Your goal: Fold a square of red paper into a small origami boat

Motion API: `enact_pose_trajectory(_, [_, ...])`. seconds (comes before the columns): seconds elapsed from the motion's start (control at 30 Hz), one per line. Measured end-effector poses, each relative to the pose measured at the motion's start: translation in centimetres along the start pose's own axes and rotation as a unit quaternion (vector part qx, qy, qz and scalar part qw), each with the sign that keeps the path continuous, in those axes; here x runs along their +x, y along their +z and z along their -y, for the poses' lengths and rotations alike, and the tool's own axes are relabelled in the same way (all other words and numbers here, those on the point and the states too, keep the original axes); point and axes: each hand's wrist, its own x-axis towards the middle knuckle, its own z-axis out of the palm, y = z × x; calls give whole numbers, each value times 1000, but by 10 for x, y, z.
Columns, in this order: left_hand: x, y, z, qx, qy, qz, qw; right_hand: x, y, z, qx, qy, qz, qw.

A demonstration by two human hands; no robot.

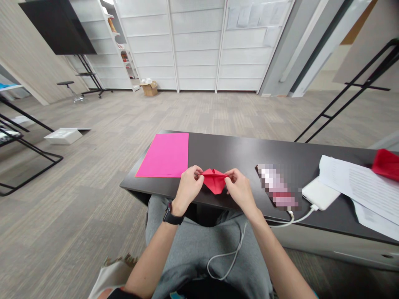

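Head view: red paper (214, 181) between hands (188, 185) (240, 189)

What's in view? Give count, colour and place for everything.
table: one, dark, before the person
pink sheet: one, pink, flat on the table's left end
folded red paper: one, red, pinched between both hands
flat device: one, blurred out, right of the hands
power bank: one, white, right of the device
printed sheets: at least two, white, table's right end
red piece: one, red, table's far right
cardboard box: one, brown, floor by the far wall
watch: one, black, left wrist
left hand: one, pinching the paper's left tip
right hand: one, pinching its right tip
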Motion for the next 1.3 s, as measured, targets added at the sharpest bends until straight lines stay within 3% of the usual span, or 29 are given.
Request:
enact_pose_trajectory(0.27, [-2,3,22,-20,113,56,992,-2,3,-18,-28,-50,17,998])
enact_pose_trajectory(0.47, [-8,2,38,64,180,32,981,-6,-2,-26,-93,-143,50,984])
enact_pose_trajectory(0.67, [-12,2,49,116,232,75,963,-11,-4,-27,-181,-237,73,952])
enact_pose_trajectory(0.8, [-12,-6,52,192,276,113,935,-12,-5,-31,-240,-293,88,921])
enact_pose_trajectory(1.0, [-13,-15,54,250,336,174,891,-16,-11,-36,-313,-317,161,881])
enact_pose_trajectory(1.3, [-23,-21,43,283,375,211,857,-16,-15,-26,-345,-363,193,844])
